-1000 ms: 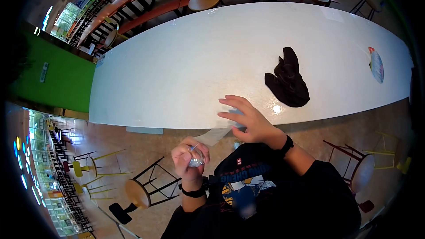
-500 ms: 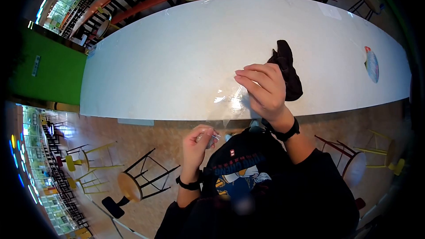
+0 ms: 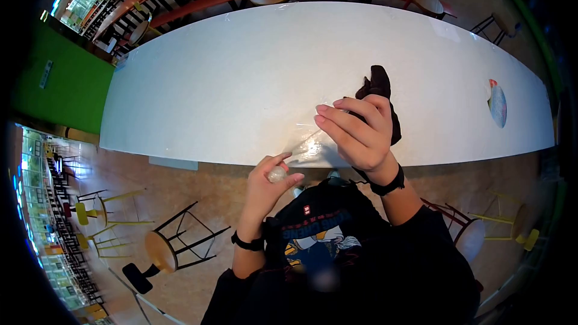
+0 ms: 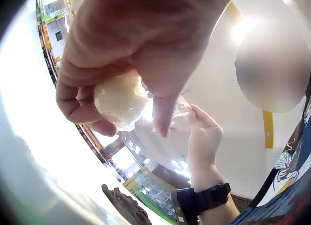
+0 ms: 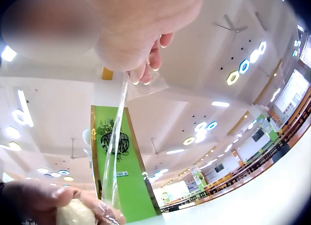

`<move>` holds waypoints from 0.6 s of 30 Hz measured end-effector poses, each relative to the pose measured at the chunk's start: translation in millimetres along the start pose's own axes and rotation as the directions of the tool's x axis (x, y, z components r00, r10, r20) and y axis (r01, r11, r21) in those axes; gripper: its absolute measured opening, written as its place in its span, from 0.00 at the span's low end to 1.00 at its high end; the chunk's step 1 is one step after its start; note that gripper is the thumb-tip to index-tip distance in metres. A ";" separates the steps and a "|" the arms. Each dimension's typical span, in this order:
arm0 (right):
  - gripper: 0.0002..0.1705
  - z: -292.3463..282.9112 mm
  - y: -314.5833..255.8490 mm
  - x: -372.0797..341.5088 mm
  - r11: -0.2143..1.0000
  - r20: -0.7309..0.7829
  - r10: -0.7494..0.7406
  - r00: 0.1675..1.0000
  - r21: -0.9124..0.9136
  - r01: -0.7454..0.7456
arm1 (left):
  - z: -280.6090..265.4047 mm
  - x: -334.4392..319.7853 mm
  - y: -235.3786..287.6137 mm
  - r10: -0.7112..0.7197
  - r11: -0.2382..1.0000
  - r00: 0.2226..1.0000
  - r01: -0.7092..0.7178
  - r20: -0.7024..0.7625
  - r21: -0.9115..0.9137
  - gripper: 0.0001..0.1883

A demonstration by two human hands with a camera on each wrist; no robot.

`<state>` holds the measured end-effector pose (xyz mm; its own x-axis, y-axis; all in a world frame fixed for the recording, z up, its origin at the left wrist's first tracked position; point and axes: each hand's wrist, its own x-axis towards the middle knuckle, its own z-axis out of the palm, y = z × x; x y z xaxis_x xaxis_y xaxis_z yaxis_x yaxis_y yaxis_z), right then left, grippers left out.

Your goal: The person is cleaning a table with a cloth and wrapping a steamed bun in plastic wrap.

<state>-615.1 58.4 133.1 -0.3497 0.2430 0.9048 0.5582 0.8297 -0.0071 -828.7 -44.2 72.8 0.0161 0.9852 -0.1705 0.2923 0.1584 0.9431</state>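
My left hand holds a pale, roundish ball wrapped in shiny clear film, between its thumb and curled fingers. From the ball a strip of clear plastic film runs up, stretched thin, to my right hand. The right fingertips pinch the strip's far end, and a loose flap hangs past them in the right wrist view. Both hands are raised around the table's near edge, the right one farther forward. Behind the right hand, and partly covered by it, a crumpled dark cloth lies on the table.
The long white table spans the space ahead. A flat, blue-and-red fish-shaped piece lies toward its right end. Stools, one with a round wooden seat, stand on the floor at both sides. A green panel adjoins the left end.
My right hand first moved forward and up, drawing the film out from the left hand; lately it has stayed near the cloth. The left hand has turned, exposing the ball between thumb and fingers.
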 end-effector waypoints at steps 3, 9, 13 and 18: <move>0.12 -5.6 2.1 -2.7 1.000 0.044 -0.015 0.999 -0.017 0.016 | -0.3 2.8 1.3 -0.002 0.976 0.997 0.020 -0.083 0.215 0.25; 0.06 -22.7 21.2 -9.0 0.922 -0.252 0.354 0.901 0.257 -0.291 | -20.5 17.1 -51.3 0.041 0.974 0.964 0.020 -0.262 0.224 0.32; 0.08 -14.6 10.7 -13.0 -0.711 0.501 0.684 0.530 0.623 0.328 | 12.9 32.2 -11.8 0.230 0.971 0.939 -0.240 -0.255 -0.009 0.33; 0.13 6.6 -3.2 -38.5 -0.873 0.776 0.415 0.475 0.487 -0.034 | 44.3 38.2 22.9 0.201 0.885 0.920 -0.317 -0.335 -0.340 0.30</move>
<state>-608.5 49.7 95.5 -0.5184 0.8497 0.0965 -0.8419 -0.4872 -0.2321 -779.0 -5.9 75.3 -0.2472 0.9604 0.1282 -0.0714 -0.1500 0.9861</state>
